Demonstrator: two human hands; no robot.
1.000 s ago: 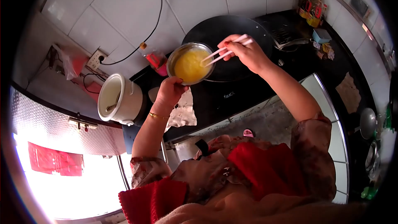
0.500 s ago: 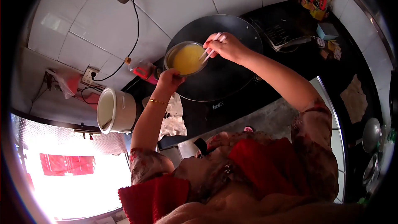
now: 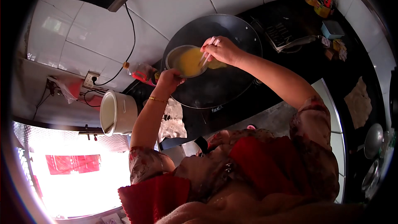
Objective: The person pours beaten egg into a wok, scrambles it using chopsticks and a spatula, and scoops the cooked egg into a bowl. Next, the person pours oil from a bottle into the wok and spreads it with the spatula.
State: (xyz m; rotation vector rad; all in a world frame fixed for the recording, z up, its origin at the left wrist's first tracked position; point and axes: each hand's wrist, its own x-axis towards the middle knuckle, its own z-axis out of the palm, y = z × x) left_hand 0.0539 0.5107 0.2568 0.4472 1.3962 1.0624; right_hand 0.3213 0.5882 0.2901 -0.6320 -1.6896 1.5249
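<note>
My left hand (image 3: pixel 170 80) grips the near rim of a bowl (image 3: pixel 171 59), which is tilted over a large dark wok (image 3: pixel 215 93). Inside the bowl is a yellow liquid (image 3: pixel 188 61) that looks like beaten egg. Some yellow egg (image 3: pixel 217 64) shows in the wok, just past the bowl's right edge. Pinched in my right hand (image 3: pixel 222 51) is a pair of chopsticks (image 3: pixel 204 59), their tips at the bowl's right side in the liquid. My palms hide part of each grip.
Left of the wok are a red-capped bottle (image 3: pixel 143 76) and a white bucket (image 3: pixel 119 112). Sauce bottles (image 3: pixel 323 4), a light blue box (image 3: pixel 332 29) and small packets (image 3: pixel 340 49) stand at the back right. A metal ladle (image 3: pixel 373 141) lies at the far right.
The bowl has tipped to the right, and yellow egg now shows in the wok beside it. My right hand has moved slightly down with the chopsticks.
</note>
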